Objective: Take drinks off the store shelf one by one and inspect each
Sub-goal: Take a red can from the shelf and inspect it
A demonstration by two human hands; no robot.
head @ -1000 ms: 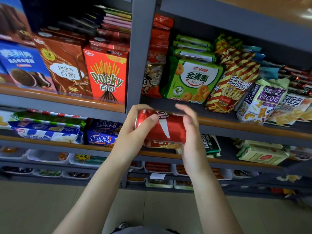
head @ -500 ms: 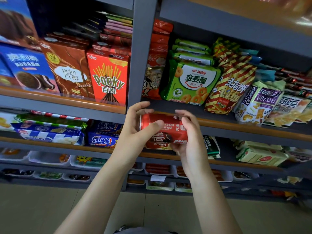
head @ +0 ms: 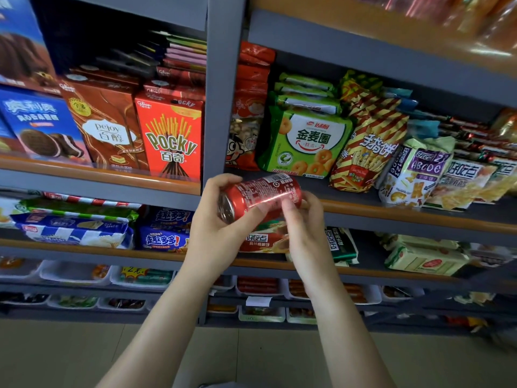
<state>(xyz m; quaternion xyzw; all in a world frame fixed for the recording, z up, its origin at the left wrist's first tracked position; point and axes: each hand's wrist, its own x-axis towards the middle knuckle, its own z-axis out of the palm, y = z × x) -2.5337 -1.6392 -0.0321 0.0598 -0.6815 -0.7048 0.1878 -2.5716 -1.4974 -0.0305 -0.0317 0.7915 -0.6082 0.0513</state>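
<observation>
A red drink can [head: 261,195] lies sideways in front of the shelves, its metal end turned toward me at the left and small white print facing up. My left hand [head: 221,228] grips the can's left end, thumb under it and fingers curled over the top. My right hand [head: 303,219] holds the right end, fingers wrapped on the near side. Both hands hide the can's underside.
A grey upright post [head: 223,88] stands just behind the can. Snack boxes such as the red Pocky box [head: 170,135] fill the left shelf, and a green ring-biscuit bag [head: 307,141] and other bags the right shelf [head: 391,211]. Lower shelves hold more packets; tiled floor below.
The can has been rotated in both hands: the logo side turned away, the small-print side now faces up and the left end tilts toward me. The view shifted slightly upward.
</observation>
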